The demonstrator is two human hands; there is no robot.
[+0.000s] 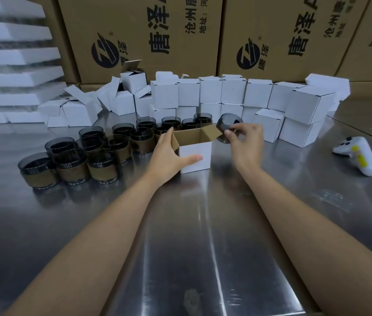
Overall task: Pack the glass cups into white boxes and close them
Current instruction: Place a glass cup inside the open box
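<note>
While right hand holds cup, box open.

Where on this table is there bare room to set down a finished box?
Most open: the near table in front of the open box. Also free: the strip between the controller and the stacked boxes. Crowded: glass cups left of the left hand, boxes along the back.

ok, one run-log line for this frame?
phase: loading | left hand: grips open white box | right hand: holds glass cup tilted, right of opening | status: glass cup not yet inside
</note>
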